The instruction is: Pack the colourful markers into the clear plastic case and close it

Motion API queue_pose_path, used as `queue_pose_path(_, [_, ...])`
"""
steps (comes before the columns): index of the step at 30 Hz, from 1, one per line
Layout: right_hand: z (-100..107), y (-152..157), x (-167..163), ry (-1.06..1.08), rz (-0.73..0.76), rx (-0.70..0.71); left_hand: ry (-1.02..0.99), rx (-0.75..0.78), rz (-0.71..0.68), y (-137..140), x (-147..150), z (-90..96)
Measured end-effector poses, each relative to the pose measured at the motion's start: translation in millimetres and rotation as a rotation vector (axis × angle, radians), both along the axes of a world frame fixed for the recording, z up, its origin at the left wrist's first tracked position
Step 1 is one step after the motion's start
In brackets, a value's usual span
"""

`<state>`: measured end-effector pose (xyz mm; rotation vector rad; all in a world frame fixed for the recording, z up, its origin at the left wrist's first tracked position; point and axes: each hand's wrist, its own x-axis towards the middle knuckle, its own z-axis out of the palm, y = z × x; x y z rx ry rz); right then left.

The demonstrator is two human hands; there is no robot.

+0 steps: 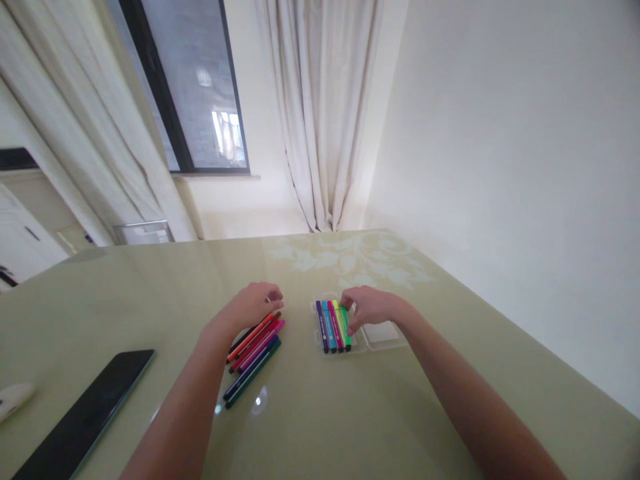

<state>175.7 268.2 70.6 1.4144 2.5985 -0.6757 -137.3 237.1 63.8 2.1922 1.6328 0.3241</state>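
My right hand (pixel 367 308) is over a clear plastic case (pixel 320 341), its thumb and fingers on a green marker (pixel 348 343) at the right end of a row. Beside that marker, yellow, magenta, light blue and dark purple markers (pixel 323 327) lie side by side in the case. My left hand (pixel 255 303) hovers at the upper end of a loose pile of markers, fingers curled and thumb a little apart, with nothing visible between them. In that pile are an orange marker (pixel 253 338), red and pink ones, and a dark green marker (pixel 253 375) nearest me.
The case's lid (pixel 383 335) lies folded out to the right, partly under my right wrist. A black tablet or phone (pixel 85 413) rests on the glossy table (pixel 320 413) at the left, with a white object (pixel 15 399) beyond it. A wall bounds the table's right side.
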Motion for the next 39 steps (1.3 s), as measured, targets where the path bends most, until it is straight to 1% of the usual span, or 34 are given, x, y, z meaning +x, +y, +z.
queue_pose_path(5, [-3.0,1.0,1.4,0.014,-0.001,-0.026,0.059,-0.077,-0.012,-0.9,1.9,-6.2])
queue_pose_path(9, [0.1,-1.6,-0.3,-0.015,-0.016,-0.037,0.110,-0.097,-0.005,0.9,-1.0,-14.9])
queue_pose_path(12, [3.0,-4.2,-3.6,-0.032,-0.001,-0.029,0.128,-0.116,0.006,1.1,-2.5,-17.9])
queue_pose_path(16, [5.5,-6.6,-7.6,-0.081,0.011,-0.010,0.147,-0.123,0.030,-1.3,-0.1,-16.7])
queue_pose_path(21, [7.0,-8.1,-9.1,-0.107,0.050,-0.003,0.161,-0.138,0.019,-5.6,9.3,-10.5])
queue_pose_path(23, [7.1,-9.2,-10.4,-0.122,0.058,0.023,0.190,-0.158,0.021,-7.4,14.3,-8.6])
queue_pose_path(26, [7.1,-11.1,-13.2,-0.159,0.033,0.074,0.219,-0.184,0.020,-10.1,21.0,-8.2])
queue_pose_path(29, [7.4,-11.9,-14.1,-0.171,0.019,0.075,0.225,-0.181,0.028,-12.3,24.6,-8.8])
queue_pose_path(31, [7.3,-11.4,-13.4,-0.156,0.038,0.061,0.194,-0.176,0.015,-13.3,24.3,-7.5])
queue_pose_path(33, [6.7,-10.7,-12.5,-0.140,0.045,0.052,0.115,-0.185,-0.028,-13.9,21.5,-3.6])
queue_pose_path(36, [5.0,-10.3,-12.3,-0.128,0.013,0.057,-0.065,-0.197,-0.097,-14.5,13.8,6.6])
queue_pose_path(39, [3.6,-9.7,-12.0,-0.115,0.002,0.062,-0.233,-0.185,-0.109,-16.5,6.5,17.4])
